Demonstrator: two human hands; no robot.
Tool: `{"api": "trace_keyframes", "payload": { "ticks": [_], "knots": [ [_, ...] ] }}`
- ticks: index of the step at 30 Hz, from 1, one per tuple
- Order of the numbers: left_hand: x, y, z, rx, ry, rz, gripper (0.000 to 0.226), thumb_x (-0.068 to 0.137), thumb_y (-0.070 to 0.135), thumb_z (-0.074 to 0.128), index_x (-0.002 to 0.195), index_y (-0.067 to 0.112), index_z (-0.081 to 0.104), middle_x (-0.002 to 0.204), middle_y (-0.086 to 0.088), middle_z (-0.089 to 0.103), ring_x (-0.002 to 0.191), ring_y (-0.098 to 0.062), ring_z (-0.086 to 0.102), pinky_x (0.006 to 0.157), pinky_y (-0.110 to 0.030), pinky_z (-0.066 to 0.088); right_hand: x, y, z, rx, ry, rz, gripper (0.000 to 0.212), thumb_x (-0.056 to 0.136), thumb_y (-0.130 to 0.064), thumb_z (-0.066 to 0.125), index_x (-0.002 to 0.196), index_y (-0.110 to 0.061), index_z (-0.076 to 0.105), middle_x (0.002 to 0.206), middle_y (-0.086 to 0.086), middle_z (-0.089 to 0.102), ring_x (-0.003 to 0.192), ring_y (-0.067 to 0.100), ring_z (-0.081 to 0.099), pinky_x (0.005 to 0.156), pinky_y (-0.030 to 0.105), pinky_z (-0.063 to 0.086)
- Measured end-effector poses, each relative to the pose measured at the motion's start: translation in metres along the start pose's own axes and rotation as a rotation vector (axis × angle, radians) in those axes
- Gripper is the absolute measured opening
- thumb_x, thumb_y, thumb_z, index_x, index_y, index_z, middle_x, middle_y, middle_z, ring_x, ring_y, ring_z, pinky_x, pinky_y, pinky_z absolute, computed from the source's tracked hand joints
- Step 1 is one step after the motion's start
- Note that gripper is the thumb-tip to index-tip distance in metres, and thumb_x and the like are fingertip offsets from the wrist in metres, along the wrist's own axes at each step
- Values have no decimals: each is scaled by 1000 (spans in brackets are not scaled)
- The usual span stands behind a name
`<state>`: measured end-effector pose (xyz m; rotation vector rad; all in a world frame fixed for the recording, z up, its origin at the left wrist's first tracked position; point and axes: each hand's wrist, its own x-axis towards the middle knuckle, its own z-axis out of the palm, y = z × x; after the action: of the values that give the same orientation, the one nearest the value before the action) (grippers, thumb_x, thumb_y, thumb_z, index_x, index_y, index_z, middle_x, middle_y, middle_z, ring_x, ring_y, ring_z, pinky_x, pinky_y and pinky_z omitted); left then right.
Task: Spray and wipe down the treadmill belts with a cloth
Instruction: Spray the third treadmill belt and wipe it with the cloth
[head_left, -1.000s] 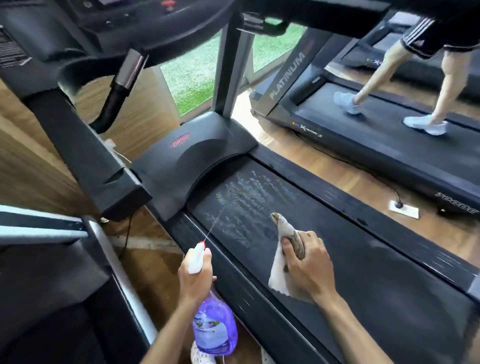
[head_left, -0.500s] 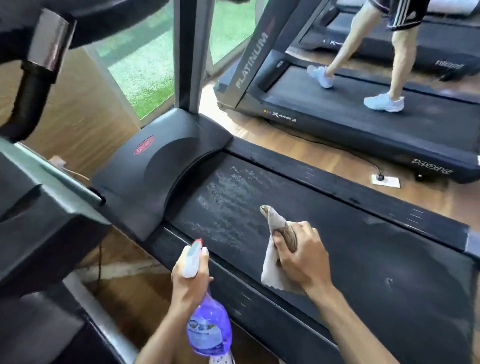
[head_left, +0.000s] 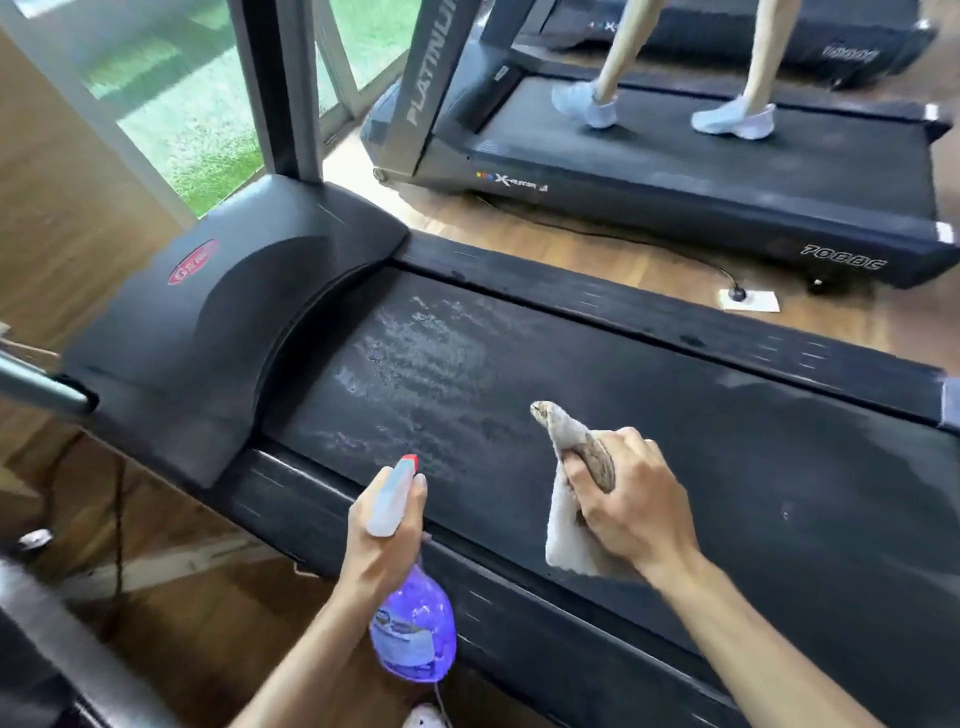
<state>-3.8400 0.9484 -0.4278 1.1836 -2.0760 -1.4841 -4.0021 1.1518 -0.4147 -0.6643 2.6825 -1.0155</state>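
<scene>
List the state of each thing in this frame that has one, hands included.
Left hand: gripping the spray bottle.
Spray bottle: held, nozzle toward the belt, no spray visible.
Right hand: clutching the cloth.
Cloth: bunched, soiled at the tip.
Near treadmill belt: wet foamy patch at the front, rest looks dry.
Far treadmill: occupied by a person's feet.
Floor socket: cable plugged in.

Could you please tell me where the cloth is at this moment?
In the head view the cloth is bunched in the right hand, over the near treadmill belt, right of the spray bottle and the wet patch.
</scene>
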Motion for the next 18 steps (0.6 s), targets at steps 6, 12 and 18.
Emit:
{"api": "trace_keyframes", "payload": {
  "ticks": [6,12,18],
  "knots": [
    [4,-27,66,50,-136,42,28,104,17,55,77,10,53,79,-10,44,58,-9,48,51,-24,53,10,62,-12,-75,37,31,36,92,-60,46,101,-31,65,100,-12,55,97,16,49,70,35,37],
    [-3,-26,121,70,-298,45,26,103,20,56,96,-5,56,82,-8,46,62,-6,46,53,-26,55,0,116,-47,-103,98,135,27,98,-49,53,101,-25,65,99,-8,57,99,19,51,71,37,38],
    [-28,-11,178,105,-525,42,36,101,29,58,80,4,44,68,11,39,59,-13,42,65,-60,54,-16,172,-99,-87,208,230,29,99,-52,50,90,-27,60,95,-8,56,94,25,55,73,39,41]
  ]
}}
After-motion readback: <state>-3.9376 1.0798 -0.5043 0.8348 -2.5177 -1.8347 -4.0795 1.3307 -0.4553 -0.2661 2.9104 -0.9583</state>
